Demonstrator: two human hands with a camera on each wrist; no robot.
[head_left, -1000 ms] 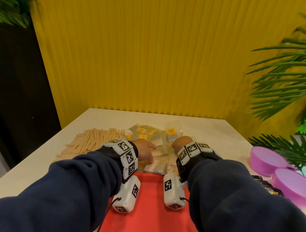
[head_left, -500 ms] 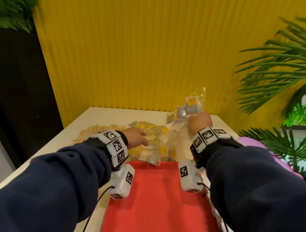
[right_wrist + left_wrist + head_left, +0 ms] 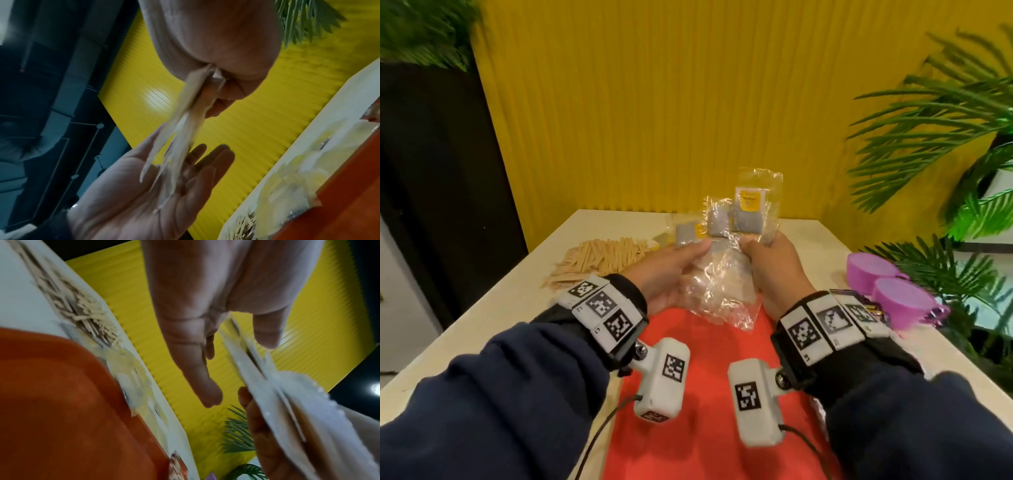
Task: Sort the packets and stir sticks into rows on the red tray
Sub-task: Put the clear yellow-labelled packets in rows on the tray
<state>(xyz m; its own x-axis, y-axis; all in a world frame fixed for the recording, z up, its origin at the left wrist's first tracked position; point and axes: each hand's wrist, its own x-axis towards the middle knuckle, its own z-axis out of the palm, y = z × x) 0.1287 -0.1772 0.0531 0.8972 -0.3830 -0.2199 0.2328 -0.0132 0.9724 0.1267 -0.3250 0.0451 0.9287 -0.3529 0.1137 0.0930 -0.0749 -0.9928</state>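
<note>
My right hand (image 3: 774, 270) pinches a bunch of packets (image 3: 732, 240); my left hand (image 3: 671, 274) lies flat against them. Red tray (image 3: 705, 342) bare, stir sticks (image 3: 602, 257) unsorted on the surface: sorting barely begun.

Head view looks down over both forearms; wrist views look close along palms, sharing the red tray (image 3: 709, 394).

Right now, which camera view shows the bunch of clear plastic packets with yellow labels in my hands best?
The head view: the clear plastic packets with yellow labels face the camera, held above the red tray by the right hand, left hand alongside. Both wrist views show them only edge-on and blurred, pinched by the right hand.
</note>
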